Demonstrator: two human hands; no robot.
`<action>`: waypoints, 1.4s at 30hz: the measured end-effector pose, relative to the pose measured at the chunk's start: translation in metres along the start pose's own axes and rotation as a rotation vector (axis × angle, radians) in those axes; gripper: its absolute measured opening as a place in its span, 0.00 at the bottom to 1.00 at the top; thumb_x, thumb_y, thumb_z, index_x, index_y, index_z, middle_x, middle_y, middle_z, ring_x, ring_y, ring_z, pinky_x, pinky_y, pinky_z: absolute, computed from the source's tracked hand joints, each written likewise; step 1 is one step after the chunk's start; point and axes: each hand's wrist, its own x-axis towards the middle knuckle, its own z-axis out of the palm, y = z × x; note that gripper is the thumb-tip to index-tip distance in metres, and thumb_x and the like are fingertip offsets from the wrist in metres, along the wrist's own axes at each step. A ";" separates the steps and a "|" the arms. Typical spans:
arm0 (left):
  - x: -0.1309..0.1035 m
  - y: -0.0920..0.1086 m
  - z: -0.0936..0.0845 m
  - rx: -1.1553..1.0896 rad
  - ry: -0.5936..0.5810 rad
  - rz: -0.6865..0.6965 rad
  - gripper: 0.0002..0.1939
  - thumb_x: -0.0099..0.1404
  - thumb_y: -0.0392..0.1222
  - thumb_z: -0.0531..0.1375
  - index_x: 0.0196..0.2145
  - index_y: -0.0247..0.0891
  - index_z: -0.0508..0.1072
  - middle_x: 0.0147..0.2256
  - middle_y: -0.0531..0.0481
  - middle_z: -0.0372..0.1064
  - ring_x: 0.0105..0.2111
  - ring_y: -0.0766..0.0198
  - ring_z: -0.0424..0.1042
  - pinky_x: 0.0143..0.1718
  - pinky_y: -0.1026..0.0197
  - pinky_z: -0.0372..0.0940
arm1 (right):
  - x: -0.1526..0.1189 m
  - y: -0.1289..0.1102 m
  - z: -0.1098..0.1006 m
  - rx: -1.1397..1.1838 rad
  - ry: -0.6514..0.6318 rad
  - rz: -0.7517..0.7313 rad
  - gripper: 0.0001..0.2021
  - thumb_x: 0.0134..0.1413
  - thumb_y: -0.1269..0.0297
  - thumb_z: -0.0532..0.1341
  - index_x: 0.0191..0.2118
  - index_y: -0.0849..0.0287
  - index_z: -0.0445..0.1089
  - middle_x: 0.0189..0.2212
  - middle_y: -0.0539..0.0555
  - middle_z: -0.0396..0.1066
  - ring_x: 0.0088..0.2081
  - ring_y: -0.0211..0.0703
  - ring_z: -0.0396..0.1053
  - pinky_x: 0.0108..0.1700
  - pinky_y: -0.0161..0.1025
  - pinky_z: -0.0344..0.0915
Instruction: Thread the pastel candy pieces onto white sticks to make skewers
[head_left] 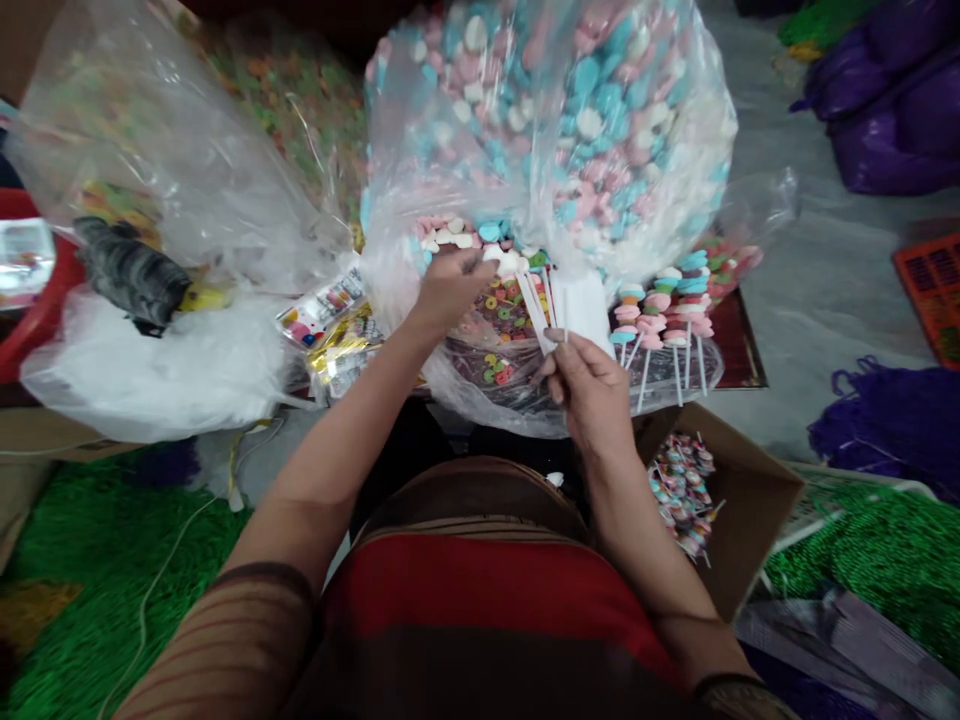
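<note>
My left hand (pixel 451 287) reaches over loose white and pink candies (pixel 450 235) at the mouth of a large clear bag. Its fingers are curled together at the white pieces, and I cannot make out what lies between them. Between the thumb and fingers of my right hand (pixel 596 385), a thin white stick (pixel 565 310) points upward. Just beyond it lie several more white sticks (pixel 532 305) and a white packet (pixel 587 305). Small ring-shaped candies (pixel 499 305) in red, green and yellow lie between the hands under clear plastic.
Several candy skewers (pixel 664 305) lie to the right, their sticks toward me. Below them a cardboard box (pixel 750 500) holds wrapped candies. A big bag of pastel candies (pixel 600 130) rises behind. Leftward are foil packs (pixel 341 350), white plastic (pixel 172 360) and a dark striped object (pixel 131 270).
</note>
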 end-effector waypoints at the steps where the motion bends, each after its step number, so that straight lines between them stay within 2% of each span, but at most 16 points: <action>1: -0.015 0.008 -0.001 -0.069 -0.053 -0.041 0.09 0.65 0.43 0.61 0.28 0.38 0.75 0.23 0.55 0.67 0.28 0.65 0.65 0.34 0.63 0.62 | 0.004 -0.005 0.002 -0.001 0.032 -0.023 0.23 0.52 0.44 0.72 0.47 0.55 0.80 0.24 0.46 0.71 0.17 0.28 0.55 0.19 0.31 0.50; 3: -0.045 0.021 0.000 -0.215 -0.126 -0.078 0.10 0.65 0.46 0.63 0.33 0.37 0.78 0.25 0.55 0.70 0.27 0.68 0.65 0.33 0.65 0.62 | 0.012 -0.012 0.009 -0.015 0.056 -0.052 0.24 0.50 0.44 0.73 0.47 0.54 0.80 0.26 0.46 0.70 0.18 0.28 0.53 0.19 0.31 0.50; 5: -0.067 0.028 0.004 -0.339 -0.162 -0.049 0.11 0.64 0.47 0.64 0.35 0.37 0.79 0.28 0.54 0.73 0.30 0.69 0.68 0.37 0.65 0.64 | 0.018 -0.014 0.015 -0.038 0.027 -0.073 0.23 0.49 0.44 0.74 0.46 0.54 0.79 0.27 0.47 0.71 0.21 0.30 0.57 0.21 0.31 0.51; 7: -0.081 0.029 0.008 -0.417 -0.166 -0.022 0.12 0.63 0.49 0.66 0.36 0.37 0.80 0.30 0.54 0.74 0.32 0.69 0.70 0.39 0.65 0.66 | 0.019 -0.014 0.021 -0.060 -0.006 -0.104 0.21 0.49 0.44 0.73 0.42 0.55 0.78 0.29 0.48 0.71 0.25 0.32 0.62 0.23 0.31 0.54; 9: -0.088 0.026 0.011 -0.440 -0.178 -0.026 0.15 0.64 0.53 0.67 0.36 0.38 0.79 0.28 0.54 0.73 0.30 0.69 0.69 0.37 0.65 0.66 | 0.017 -0.012 0.023 -0.063 -0.009 -0.122 0.21 0.50 0.43 0.73 0.38 0.56 0.76 0.27 0.48 0.69 0.24 0.32 0.61 0.23 0.31 0.53; 13: -0.090 0.021 0.012 -0.544 -0.227 -0.113 0.21 0.68 0.61 0.64 0.33 0.38 0.77 0.26 0.52 0.73 0.26 0.69 0.69 0.30 0.65 0.64 | 0.009 -0.013 0.020 -0.012 -0.037 -0.051 0.23 0.48 0.42 0.74 0.37 0.57 0.73 0.22 0.43 0.63 0.18 0.27 0.48 0.20 0.32 0.45; 17: -0.091 0.023 0.011 -0.798 -0.239 -0.263 0.16 0.66 0.54 0.67 0.35 0.39 0.75 0.28 0.52 0.73 0.25 0.69 0.70 0.27 0.65 0.64 | 0.004 -0.015 0.018 0.043 -0.126 -0.002 0.24 0.47 0.42 0.75 0.37 0.56 0.73 0.23 0.43 0.65 0.17 0.26 0.46 0.19 0.31 0.43; 19: -0.092 0.024 0.012 -0.859 -0.252 -0.281 0.12 0.65 0.50 0.68 0.37 0.40 0.74 0.27 0.54 0.71 0.24 0.70 0.69 0.25 0.66 0.64 | 0.003 -0.013 0.019 0.041 -0.139 -0.010 0.23 0.48 0.42 0.74 0.37 0.56 0.72 0.22 0.43 0.63 0.17 0.27 0.46 0.19 0.31 0.43; 23: -0.096 0.024 0.017 -0.773 -0.208 -0.196 0.07 0.67 0.45 0.65 0.37 0.41 0.72 0.25 0.57 0.68 0.21 0.72 0.65 0.24 0.67 0.61 | 0.002 -0.012 0.025 0.012 -0.121 -0.022 0.23 0.46 0.43 0.75 0.36 0.56 0.72 0.20 0.42 0.59 0.18 0.28 0.45 0.20 0.32 0.43; 27: -0.102 0.025 0.017 -0.567 -0.172 -0.081 0.04 0.68 0.40 0.59 0.36 0.39 0.74 0.24 0.57 0.66 0.23 0.71 0.63 0.27 0.67 0.60 | 0.002 -0.014 0.031 -0.009 -0.073 -0.072 0.23 0.46 0.42 0.74 0.33 0.56 0.70 0.21 0.44 0.61 0.21 0.31 0.54 0.22 0.32 0.50; 30: -0.105 0.028 0.014 -0.487 -0.225 -0.008 0.06 0.66 0.42 0.60 0.38 0.39 0.75 0.29 0.55 0.70 0.29 0.70 0.67 0.34 0.66 0.64 | 0.003 -0.013 0.031 -0.045 -0.028 -0.080 0.22 0.47 0.43 0.74 0.34 0.55 0.69 0.23 0.45 0.63 0.24 0.33 0.59 0.24 0.32 0.54; 33: -0.105 0.028 0.013 -0.449 -0.211 0.022 0.11 0.63 0.48 0.66 0.39 0.38 0.76 0.34 0.54 0.74 0.34 0.69 0.70 0.39 0.65 0.65 | 0.004 -0.011 0.028 -0.078 -0.001 -0.074 0.21 0.47 0.45 0.74 0.34 0.55 0.69 0.25 0.46 0.64 0.25 0.33 0.58 0.24 0.31 0.53; 35: -0.104 0.025 0.015 -0.460 -0.173 -0.022 0.12 0.62 0.47 0.67 0.38 0.38 0.75 0.33 0.54 0.74 0.33 0.70 0.70 0.37 0.66 0.65 | 0.003 -0.012 0.027 -0.082 -0.037 -0.056 0.20 0.50 0.45 0.73 0.36 0.56 0.70 0.27 0.46 0.64 0.24 0.31 0.55 0.23 0.31 0.51; 38: -0.099 0.019 0.017 -0.549 -0.126 -0.162 0.07 0.65 0.44 0.65 0.37 0.38 0.75 0.27 0.55 0.73 0.27 0.71 0.69 0.31 0.67 0.64 | -0.004 -0.019 0.024 -0.026 -0.104 -0.017 0.18 0.56 0.46 0.69 0.44 0.54 0.73 0.32 0.47 0.68 0.22 0.29 0.52 0.21 0.31 0.48; 40: -0.095 0.016 0.016 -0.634 -0.086 -0.237 0.06 0.66 0.43 0.65 0.36 0.38 0.74 0.26 0.56 0.72 0.24 0.72 0.69 0.28 0.68 0.63 | -0.012 -0.024 0.021 0.019 -0.100 -0.026 0.17 0.58 0.49 0.68 0.48 0.53 0.75 0.35 0.48 0.71 0.22 0.29 0.54 0.22 0.31 0.50; 42: -0.092 0.013 0.014 -0.715 -0.053 -0.258 0.07 0.64 0.43 0.67 0.35 0.38 0.74 0.27 0.56 0.73 0.26 0.72 0.71 0.28 0.69 0.63 | -0.022 -0.028 0.018 0.007 -0.093 -0.039 0.16 0.60 0.50 0.68 0.48 0.53 0.76 0.35 0.49 0.72 0.23 0.30 0.57 0.22 0.31 0.52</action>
